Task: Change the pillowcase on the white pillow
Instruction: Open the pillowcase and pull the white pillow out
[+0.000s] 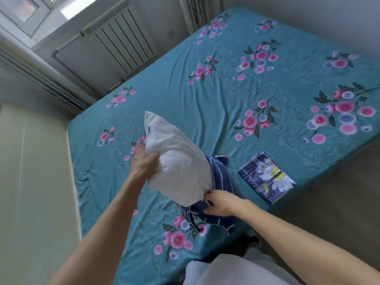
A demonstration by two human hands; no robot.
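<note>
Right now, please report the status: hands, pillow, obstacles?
Left hand holds white pillow. Right hand grips dark blue pillowcase, bunched at pillow's lower end. Folded pillowcase lies aside, nothing blocking.

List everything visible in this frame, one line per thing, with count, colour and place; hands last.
white pillow: 1, white, held above the bed's near edge, mostly out of its case
old pillowcase: 1, navy with light stripes, bunched around the pillow's lower end
folded pillowcase: 1, navy with white daisy, lying on the bed to the right
bed sheet: 1, teal with pink flowers, covering the bed
radiator: 1, white, on the wall under the window
window: 1, top left
left hand: 1, gripping the pillow's side
right hand: 1, holding the old pillowcase
</note>
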